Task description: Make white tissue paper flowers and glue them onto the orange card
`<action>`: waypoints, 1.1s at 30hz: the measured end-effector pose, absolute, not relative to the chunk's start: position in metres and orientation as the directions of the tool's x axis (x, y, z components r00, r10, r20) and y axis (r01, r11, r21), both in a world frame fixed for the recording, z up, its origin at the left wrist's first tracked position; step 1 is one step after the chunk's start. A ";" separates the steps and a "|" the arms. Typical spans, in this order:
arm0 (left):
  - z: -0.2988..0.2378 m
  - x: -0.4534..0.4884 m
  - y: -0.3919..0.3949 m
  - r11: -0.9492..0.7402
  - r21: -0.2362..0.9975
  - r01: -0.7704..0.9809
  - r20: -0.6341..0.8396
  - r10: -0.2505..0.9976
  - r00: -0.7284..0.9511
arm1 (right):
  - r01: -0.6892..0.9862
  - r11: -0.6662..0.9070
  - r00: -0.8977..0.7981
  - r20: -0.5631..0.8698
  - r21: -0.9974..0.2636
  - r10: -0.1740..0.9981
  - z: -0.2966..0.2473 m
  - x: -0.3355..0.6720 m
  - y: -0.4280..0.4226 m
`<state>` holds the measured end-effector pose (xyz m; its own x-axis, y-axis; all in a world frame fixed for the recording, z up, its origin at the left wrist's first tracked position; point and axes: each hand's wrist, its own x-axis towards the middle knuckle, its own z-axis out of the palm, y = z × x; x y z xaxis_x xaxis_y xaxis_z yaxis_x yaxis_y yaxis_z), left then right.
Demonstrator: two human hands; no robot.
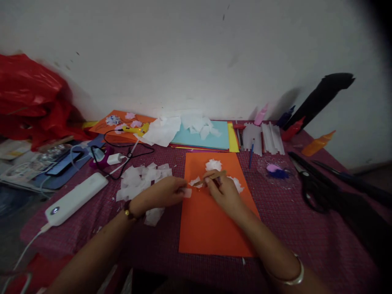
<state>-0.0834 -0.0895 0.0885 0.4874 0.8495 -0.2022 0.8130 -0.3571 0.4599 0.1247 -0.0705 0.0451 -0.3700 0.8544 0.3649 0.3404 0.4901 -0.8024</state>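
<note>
An orange sheet (214, 228) lies on the table in front of me, with white crumpled paper tufts (213, 165) on its upper half. My right hand (221, 190) is over the sheet, closed around a thin tan stick (218, 174). The stick's lower end points at a small white paper tuft (194, 181) on the left side. At the sheet's left edge, my left hand (171, 191) pinches a small square of white tissue paper (186, 192). Many loose white tissue squares (134, 183) lie beside and partly beneath my left forearm.
Behind stand stacked coloured sheets (202, 136) and a yellow glue gun (137, 130). A white power bank (76, 199) is at left. On the right are black scissors (309, 183), glue sticks (272, 139), paint bottles (318, 143), a blue brush (251, 153) and wet paint (277, 170).
</note>
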 end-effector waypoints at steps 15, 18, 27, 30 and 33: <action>0.072 -0.106 -0.068 -0.124 0.832 0.541 -0.262 0.771 0.580 | 0.525 0.476 -0.351 0.330 -0.705 0.876 0.051 0.124 -0.071; 0.059 -0.103 -0.062 -0.221 0.729 0.648 -0.213 0.827 0.521 | 0.528 0.465 -0.342 0.323 -0.711 0.883 0.049 0.125 -0.071; 0.048 -0.082 -0.059 -0.379 0.560 0.737 -0.008 0.887 0.463 | 0.438 0.472 -0.301 0.369 -0.766 0.879 0.055 0.125 -0.078; 0.047 -0.082 -0.058 -0.390 0.577 0.718 0.004 0.880 0.475 | 0.479 0.478 -0.342 0.344 -0.736 0.874 0.055 0.123 -0.080; 0.043 -0.081 -0.057 -0.401 0.593 0.698 0.014 0.872 0.489 | 0.515 0.489 -0.375 0.328 -0.704 0.867 0.055 0.120 -0.080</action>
